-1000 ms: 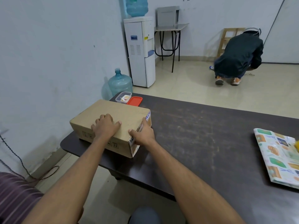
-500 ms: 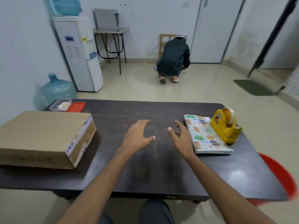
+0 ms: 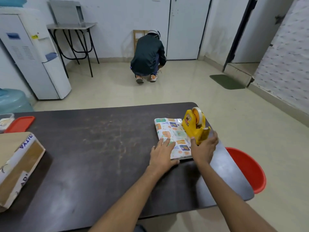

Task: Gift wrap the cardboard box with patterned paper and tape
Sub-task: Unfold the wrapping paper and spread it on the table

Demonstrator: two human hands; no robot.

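Cardboard box: one, brown, rectangular; at the bench's left end, well apart from both hands; white tape with blue letters, cut off, unreadable
Bench: one; dark scuffed top, rounded corner
Left grip: fingers straight, flat on the patterned paper
Right grip: thumb and fingers curled round the near end of the tape dispenser
Patterned paper: one folded flat pack; glossy, white with orange, green and blue pictures; at the bench's right end
Tape dispenser: one, yellow plastic, one roll on top; on the paper's right edge
Far left: one red lid beside one clear tub
Floor: one crouching person, dark jacket; one green mat
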